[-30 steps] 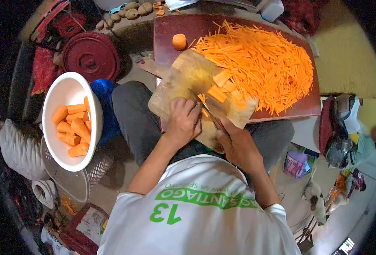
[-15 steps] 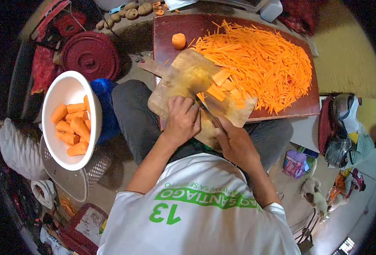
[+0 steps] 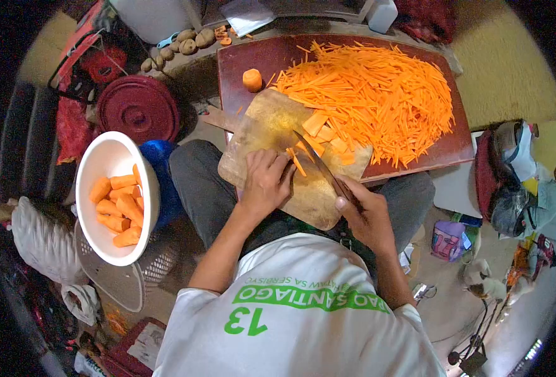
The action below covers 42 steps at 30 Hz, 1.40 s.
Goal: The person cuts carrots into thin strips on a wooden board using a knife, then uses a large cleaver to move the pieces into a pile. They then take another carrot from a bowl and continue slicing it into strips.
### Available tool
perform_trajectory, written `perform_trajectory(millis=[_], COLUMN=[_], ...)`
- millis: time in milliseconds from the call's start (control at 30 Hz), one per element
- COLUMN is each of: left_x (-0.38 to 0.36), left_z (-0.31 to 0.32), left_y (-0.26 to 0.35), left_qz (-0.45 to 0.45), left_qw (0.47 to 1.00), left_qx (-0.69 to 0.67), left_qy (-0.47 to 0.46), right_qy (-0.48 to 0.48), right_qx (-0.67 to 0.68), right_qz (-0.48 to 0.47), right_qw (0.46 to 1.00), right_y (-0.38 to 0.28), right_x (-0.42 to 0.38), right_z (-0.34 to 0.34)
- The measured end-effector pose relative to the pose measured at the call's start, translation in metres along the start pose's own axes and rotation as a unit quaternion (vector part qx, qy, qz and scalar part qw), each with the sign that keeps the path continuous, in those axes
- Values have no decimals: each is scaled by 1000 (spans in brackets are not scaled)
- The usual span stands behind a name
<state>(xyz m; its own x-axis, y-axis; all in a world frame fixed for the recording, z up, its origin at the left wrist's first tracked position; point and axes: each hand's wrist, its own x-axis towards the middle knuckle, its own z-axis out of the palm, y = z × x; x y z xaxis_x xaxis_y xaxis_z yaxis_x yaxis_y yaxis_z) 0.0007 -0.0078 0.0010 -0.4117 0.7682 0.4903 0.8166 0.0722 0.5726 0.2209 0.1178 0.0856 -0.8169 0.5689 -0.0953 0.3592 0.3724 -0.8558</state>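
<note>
Carrot strips (image 3: 299, 164) are seen beside the left hand (image 3: 265, 180), whose grip cannot be told; fingers could be cut if the knife (image 3: 319, 164), held in the right hand (image 3: 370, 217), slips.

Am counting two hands: one left hand (image 3: 267, 183), one right hand (image 3: 367, 212). Right hand holding one knife (image 3: 322, 166). Under it, one cutting board (image 3: 272, 129) resting partly on one red table (image 3: 234, 61). One big heap of carrot strips (image 3: 378, 94) lying there, too many for counting. Beside it, one short carrot piece (image 3: 252, 80) sitting alone. To my left, one white bowl (image 3: 89, 220) holding at least eight peeled carrots (image 3: 130, 209). Also seeing one round red lid (image 3: 133, 113), one purple bag (image 3: 447, 240), at least six potatoes (image 3: 187, 46).
</note>
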Motion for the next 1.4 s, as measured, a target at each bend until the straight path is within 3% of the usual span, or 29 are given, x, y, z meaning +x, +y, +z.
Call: perform_trajectory(millis=[100,233,300,333,467,567,767,967,1067,1167,1400], left_x=[12,31,47,49,71,71,77,79,80,87,87], left_z=[-2,-7,-22,-25,-46,-36,-27,-11,1,1,1], left_y=[-4,0,19,19,27,19,5,5,0,-2,-19], left_qz=[7,-44,-83,-175,-33,-9,6,-13,13,11,44], left_qw=[999,997,984,957,987,968,952,977,972,968,967], left_qx=[7,-67,-152,-233,-7,87,172,42,87,88,14], left_qy=[-32,20,48,1,-158,-235,-251,-211,-216,-234,-249], right_qy=[26,18,-3,-15,-50,-49,-57,-69,-50,-111,-106], right_qx=[-4,-68,-95,-109,-176,-266,-271,-290,-260,-246,-7], right_qz=[-36,-49,-72,-83,-181,-255,-213,-216,-238,-152,-103], right_qw=[999,996,993,991,966,928,937,930,935,951,989], right_y=[11,11,7,6,-6,-22,-4,3,4,-9,-2], right_x=[-7,-11,-11,-11,-3,2,-9,-20,-20,-23,-22], right_z=[2,-2,-4,-3,6,9,20,20,20,15,15])
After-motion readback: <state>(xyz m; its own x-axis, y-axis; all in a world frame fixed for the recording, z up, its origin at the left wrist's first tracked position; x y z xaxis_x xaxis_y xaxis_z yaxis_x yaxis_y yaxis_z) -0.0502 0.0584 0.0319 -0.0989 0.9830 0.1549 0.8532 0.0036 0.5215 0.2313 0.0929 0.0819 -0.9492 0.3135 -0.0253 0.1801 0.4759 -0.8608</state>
